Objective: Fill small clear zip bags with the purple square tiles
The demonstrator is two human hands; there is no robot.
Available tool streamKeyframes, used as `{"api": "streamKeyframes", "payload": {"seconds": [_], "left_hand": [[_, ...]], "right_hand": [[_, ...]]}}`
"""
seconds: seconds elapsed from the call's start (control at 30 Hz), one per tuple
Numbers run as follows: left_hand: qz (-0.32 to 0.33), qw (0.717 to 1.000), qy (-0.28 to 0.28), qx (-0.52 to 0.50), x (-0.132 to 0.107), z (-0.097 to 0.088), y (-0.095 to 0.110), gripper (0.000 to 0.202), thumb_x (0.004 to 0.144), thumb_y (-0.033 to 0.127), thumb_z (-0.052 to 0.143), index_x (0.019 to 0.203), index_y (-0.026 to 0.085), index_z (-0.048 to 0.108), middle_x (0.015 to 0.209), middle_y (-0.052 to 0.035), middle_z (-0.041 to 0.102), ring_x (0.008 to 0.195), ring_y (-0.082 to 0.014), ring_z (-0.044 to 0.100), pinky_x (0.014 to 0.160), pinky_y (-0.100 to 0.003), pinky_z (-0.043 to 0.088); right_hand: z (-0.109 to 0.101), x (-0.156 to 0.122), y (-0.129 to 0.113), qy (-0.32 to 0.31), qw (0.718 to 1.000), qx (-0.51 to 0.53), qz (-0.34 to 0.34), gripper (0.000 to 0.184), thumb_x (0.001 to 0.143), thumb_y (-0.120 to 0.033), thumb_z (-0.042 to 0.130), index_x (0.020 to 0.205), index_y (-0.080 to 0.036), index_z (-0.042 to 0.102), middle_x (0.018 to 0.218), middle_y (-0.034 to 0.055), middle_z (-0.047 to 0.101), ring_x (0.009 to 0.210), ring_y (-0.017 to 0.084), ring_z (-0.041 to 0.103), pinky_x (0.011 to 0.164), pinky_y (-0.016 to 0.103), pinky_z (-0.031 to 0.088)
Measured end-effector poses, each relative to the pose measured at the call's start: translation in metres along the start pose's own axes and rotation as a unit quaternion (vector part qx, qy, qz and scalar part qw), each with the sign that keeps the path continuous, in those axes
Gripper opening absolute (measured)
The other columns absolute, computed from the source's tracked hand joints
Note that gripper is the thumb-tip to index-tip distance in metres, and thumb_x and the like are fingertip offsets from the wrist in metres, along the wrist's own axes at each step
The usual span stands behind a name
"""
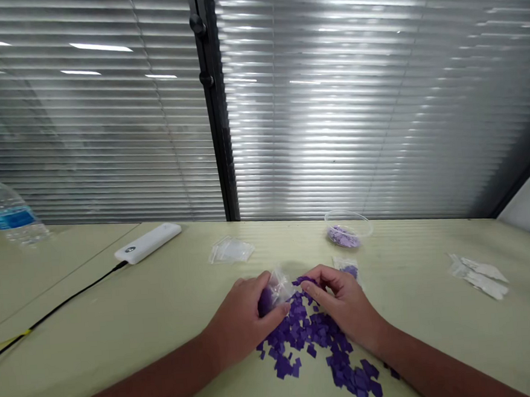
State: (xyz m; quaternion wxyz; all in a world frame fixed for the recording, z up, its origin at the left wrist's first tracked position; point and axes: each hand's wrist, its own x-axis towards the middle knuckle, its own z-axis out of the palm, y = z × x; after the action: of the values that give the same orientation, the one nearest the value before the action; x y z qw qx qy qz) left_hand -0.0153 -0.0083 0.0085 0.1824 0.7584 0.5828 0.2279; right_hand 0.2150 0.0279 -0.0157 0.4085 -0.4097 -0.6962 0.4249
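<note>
My left hand (246,321) grips a small clear plastic bag (277,289) with purple pieces showing inside its lower end. My right hand (345,302) sits just to the right of the bag, its thumb and fingers pinched close to the bag's upper edge. Whether those fingers hold anything is hidden. Below both hands, a loose heap of small purple squares (313,340) spreads over the pale green table (438,343), and some pieces lie under my palms. A second small bag (346,269) with purple pieces lies just beyond my right hand.
A clear round bowl (347,228) holding purple pieces stands at the back. Flat clear bags (230,250) lie to the left of it, and white packets (479,275) lie at the right. A white power bank (148,243) with a black cable (59,311) and a water bottle (7,210) are at the left. Window blinds rise behind the table.
</note>
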Motion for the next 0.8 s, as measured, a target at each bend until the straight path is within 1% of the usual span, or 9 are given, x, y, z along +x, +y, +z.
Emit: {"api": "streamKeyframes", "payload": {"seconds": [0.07, 0.13, 0.27, 0.37, 0.43, 0.57, 0.63, 0.7, 0.8], "left_hand": [[0.01, 1.0, -0.004, 0.017, -0.0004, 0.0, 0.001, 0.03, 0.092, 0.051, 0.065, 0.092, 0.022, 0.059, 0.09, -0.0032, 0.068, 0.086, -0.0267, 0.058, 0.072, -0.034, 0.037], [0.01, 1.0, -0.005, 0.029, -0.0005, -0.0003, 0.0016, 0.027, 0.089, 0.047, 0.068, 0.093, 0.023, 0.059, 0.091, -0.0031, 0.069, 0.086, -0.027, 0.059, 0.074, -0.034, 0.037], [-0.001, 1.0, 0.006, 0.009, -0.0003, -0.001, 0.0016, 0.03, 0.086, 0.042, 0.071, 0.107, 0.025, 0.059, 0.093, -0.0019, 0.071, 0.089, -0.0277, 0.062, 0.075, -0.034, 0.038], [-0.002, 1.0, 0.011, 0.001, -0.0004, -0.0015, 0.0011, 0.031, 0.086, 0.04, 0.071, 0.111, 0.025, 0.06, 0.097, -0.0023, 0.072, 0.092, -0.0282, 0.062, 0.077, -0.035, 0.04], [0.0, 1.0, 0.015, 0.01, -0.0005, -0.0014, 0.0004, 0.03, 0.087, 0.039, 0.071, 0.111, 0.025, 0.062, 0.1, -0.0033, 0.073, 0.094, -0.0291, 0.062, 0.079, -0.036, 0.04], [0.001, 0.999, 0.035, 0.021, -0.0011, 0.0007, -0.002, 0.027, 0.09, 0.04, 0.068, 0.111, 0.024, 0.063, 0.103, -0.0046, 0.074, 0.095, -0.03, 0.063, 0.082, -0.037, 0.042], [0.004, 0.999, 0.042, 0.024, -0.0014, 0.002, -0.0031, 0.025, 0.091, 0.04, 0.067, 0.11, 0.024, 0.064, 0.105, -0.0049, 0.074, 0.096, -0.03, 0.063, 0.083, -0.038, 0.042], [0.011, 0.999, 0.043, 0.025, -0.0017, 0.0026, -0.0036, 0.024, 0.091, 0.038, 0.067, 0.11, 0.024, 0.064, 0.108, -0.0049, 0.074, 0.097, -0.0299, 0.063, 0.084, -0.038, 0.043], [0.04, 0.999, 0.028, 0.017, -0.0019, 0.0021, -0.0024, 0.022, 0.089, 0.034, 0.069, 0.108, 0.024, 0.064, 0.106, -0.0037, 0.073, 0.097, -0.0286, 0.063, 0.085, -0.038, 0.043]], "right_hand": [[0.0001, 0.0006, 0.0012, 0.009, 1.0, 0.003, -0.001, 0.031, 0.097, -0.051, 0.068, 0.094, -0.022, 0.077, 0.078, 0.0016, 0.065, 0.071, 0.018, 0.052, 0.066, 0.029, 0.041], [0.0005, 0.0002, 0.0004, 0.005, 1.0, -0.006, -0.008, 0.03, 0.097, -0.05, 0.068, 0.093, -0.021, 0.078, 0.078, 0.0018, 0.065, 0.071, 0.018, 0.053, 0.066, 0.03, 0.041], [0.0013, -0.0014, -0.0024, 0.001, 0.999, -0.024, -0.025, 0.028, 0.096, -0.047, 0.07, 0.092, -0.021, 0.079, 0.077, 0.0017, 0.065, 0.071, 0.018, 0.054, 0.067, 0.03, 0.043], [0.0018, -0.0018, -0.0017, 0.007, 1.0, -0.007, -0.024, 0.028, 0.096, -0.048, 0.07, 0.093, -0.022, 0.079, 0.081, 0.0027, 0.068, 0.073, 0.019, 0.057, 0.07, 0.031, 0.045], [0.0023, -0.0021, -0.0006, 0.029, 0.999, 0.005, -0.02, 0.029, 0.096, -0.049, 0.07, 0.095, -0.022, 0.079, 0.084, 0.0038, 0.071, 0.075, 0.02, 0.059, 0.07, 0.031, 0.046], [0.0042, -0.004, -0.0011, 0.106, 0.994, -0.009, -0.031, 0.03, 0.097, -0.049, 0.07, 0.099, -0.021, 0.079, 0.087, 0.0046, 0.073, 0.078, 0.02, 0.061, 0.072, 0.031, 0.048], [0.0054, -0.0052, -0.002, 0.099, 0.995, -0.006, -0.029, 0.03, 0.097, -0.049, 0.069, 0.1, -0.021, 0.08, 0.087, 0.0045, 0.073, 0.077, 0.02, 0.062, 0.072, 0.031, 0.048], [0.0062, -0.0056, -0.0025, 0.07, 0.997, 0.005, -0.024, 0.031, 0.097, -0.049, 0.069, 0.1, -0.021, 0.081, 0.087, 0.0045, 0.074, 0.077, 0.02, 0.062, 0.072, 0.03, 0.049], [0.0064, -0.0048, -0.0025, 0.041, 0.999, 0.005, -0.023, 0.03, 0.096, -0.048, 0.07, 0.099, -0.02, 0.082, 0.084, 0.0039, 0.074, 0.075, 0.019, 0.062, 0.072, 0.03, 0.05]]}}
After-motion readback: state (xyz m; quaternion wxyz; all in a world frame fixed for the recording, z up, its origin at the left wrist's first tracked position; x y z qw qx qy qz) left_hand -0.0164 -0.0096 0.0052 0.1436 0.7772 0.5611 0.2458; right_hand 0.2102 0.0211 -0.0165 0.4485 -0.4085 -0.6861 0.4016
